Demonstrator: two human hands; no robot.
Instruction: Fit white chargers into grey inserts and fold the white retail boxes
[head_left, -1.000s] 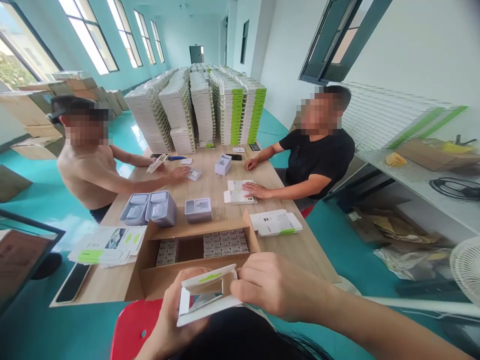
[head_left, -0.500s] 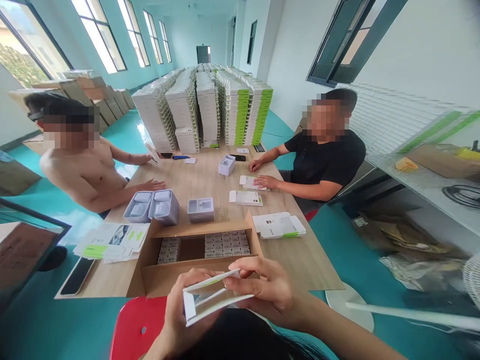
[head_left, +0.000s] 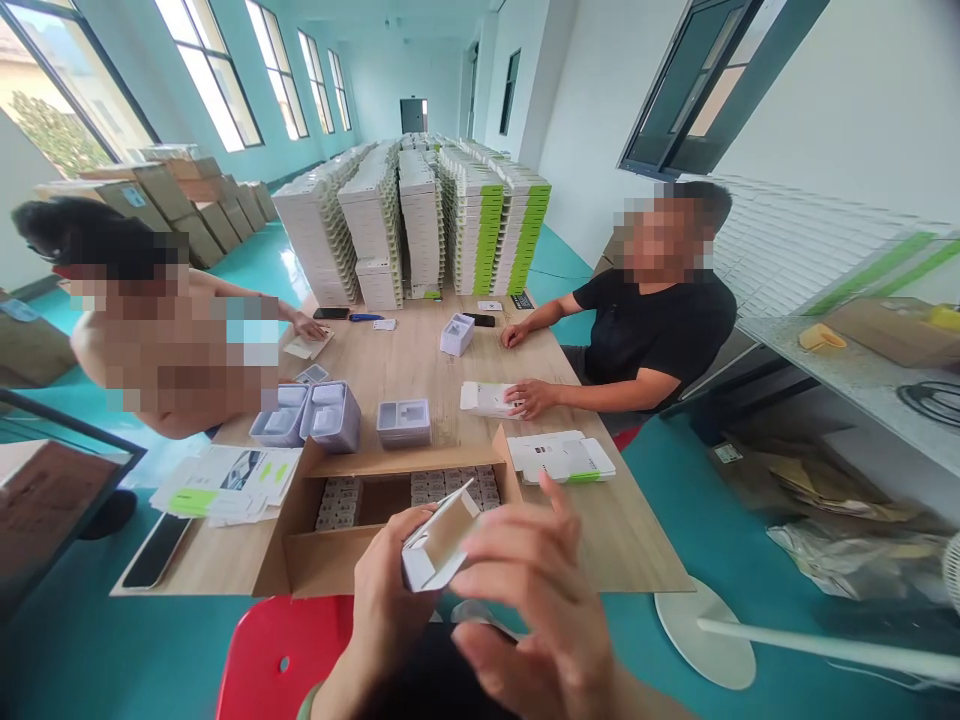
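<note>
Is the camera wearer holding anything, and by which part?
The left hand grips an open white carton by its left side; whether the right hand touches its other side cannot be told.

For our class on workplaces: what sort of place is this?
Probably a packing workshop: tall stacks of white boxes, an open brown carton on the table, and a box in the wearer's left hand.

A paper box (head_left: pixel 444 535) sits in the left hand (head_left: pixel 390 575), on the near side of a cardboard carton (head_left: pixel 326 565) with small boxes (head_left: pixel 341 503) in its left and right ends. On the table (head_left: pixel 630 550), box blanks (head_left: pixel 225 485) and a smartphone (head_left: pixel 157 552) lie left of the carton, flattened boxes (head_left: pixel 555 457) right, plastic trays (head_left: pixel 330 425) behind — and box stacks (head_left: pixel 420 225) stand at the far end.
</note>
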